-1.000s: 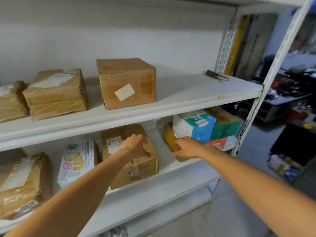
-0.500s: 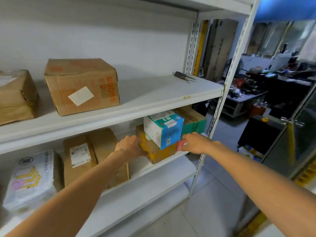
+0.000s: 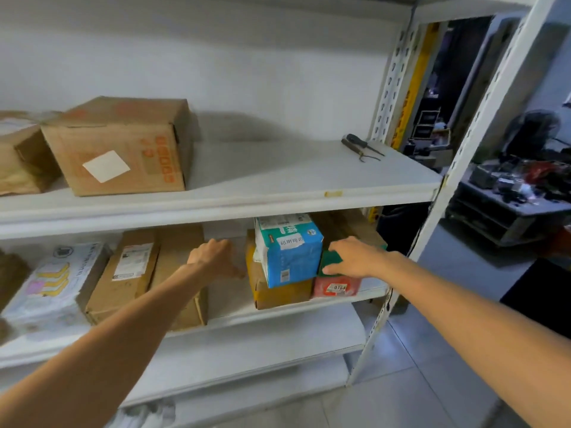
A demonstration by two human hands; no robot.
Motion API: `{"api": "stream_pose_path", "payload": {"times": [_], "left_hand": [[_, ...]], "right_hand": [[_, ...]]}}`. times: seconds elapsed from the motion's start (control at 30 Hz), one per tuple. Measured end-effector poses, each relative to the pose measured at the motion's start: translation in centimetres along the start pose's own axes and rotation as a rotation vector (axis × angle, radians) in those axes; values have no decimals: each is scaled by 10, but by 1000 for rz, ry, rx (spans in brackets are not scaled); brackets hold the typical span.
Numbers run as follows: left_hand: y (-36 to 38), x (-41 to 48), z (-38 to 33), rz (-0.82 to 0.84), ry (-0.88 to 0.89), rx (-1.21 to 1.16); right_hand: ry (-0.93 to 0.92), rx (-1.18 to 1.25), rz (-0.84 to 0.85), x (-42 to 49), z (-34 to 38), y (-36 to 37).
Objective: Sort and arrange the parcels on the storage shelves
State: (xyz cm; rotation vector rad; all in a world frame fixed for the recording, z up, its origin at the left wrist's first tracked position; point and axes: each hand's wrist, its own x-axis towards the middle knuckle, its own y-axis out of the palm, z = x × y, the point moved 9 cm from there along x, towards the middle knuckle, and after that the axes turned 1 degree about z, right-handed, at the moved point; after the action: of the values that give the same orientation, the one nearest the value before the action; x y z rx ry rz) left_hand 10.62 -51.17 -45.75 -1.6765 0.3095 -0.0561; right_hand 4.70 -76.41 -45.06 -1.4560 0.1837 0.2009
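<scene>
Parcels crowd the right end of the lower shelf (image 3: 278, 315), right of the frame's centre: a blue-and-white box (image 3: 287, 254) sits on a yellow-brown box (image 3: 278, 293), and just to the right a green box (image 3: 324, 262) lies on a red parcel (image 3: 336, 287). The right hand (image 3: 358, 257) clasps the green box at its near left corner, fingers over the top edge and thumb along the lower one. That box's long axis seems to run back into the shelf, away from the camera, so any pull would probably come straight out toward the lower frame. The left hand (image 3: 216, 257) reaches into the gap between the tall brown carton (image 3: 173, 273) and the yellow-brown box, thumb near that box's left side. Its fingers are hidden behind its back, so I cannot tell whether it grasps anything. It is the nearer hand to the blue-and-white stack, which lies to its right
</scene>
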Motion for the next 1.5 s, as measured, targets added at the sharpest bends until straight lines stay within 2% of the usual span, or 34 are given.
{"api": "stream_pose_path", "payload": {"times": [0.2,0.53,0.6,0.7,0.8,1.0,1.13,1.33,1.5], "left_hand": [[-3,1,-21,22,-29,-19],[17,34,-41,51,3,-286],[20,40,-47,81,17,-484],[23,44,-50,123,-39,-996],[35,52,-53,181,-109,-1203],[55,55,-61,189,-121,-1355],[60,45,-29,145,-190,-1457],[64,24,-11,157,-153,-1444],[64,19,-19,191,-118,-1465]], "right_hand": [[-14,-10,-31,5,-24,-4],[-46,165,-208,45,-14,-25],[-41,221,-226,54,-9,-19],[-63,382,-240,70,-3,-10],[-35,603,-236,85,-4,1],[46,755,-185,82,-4,7],[37,860,-220,71,16,5],[98,1073,-141,63,32,31],[53,1177,-18,57,39,37]]}}
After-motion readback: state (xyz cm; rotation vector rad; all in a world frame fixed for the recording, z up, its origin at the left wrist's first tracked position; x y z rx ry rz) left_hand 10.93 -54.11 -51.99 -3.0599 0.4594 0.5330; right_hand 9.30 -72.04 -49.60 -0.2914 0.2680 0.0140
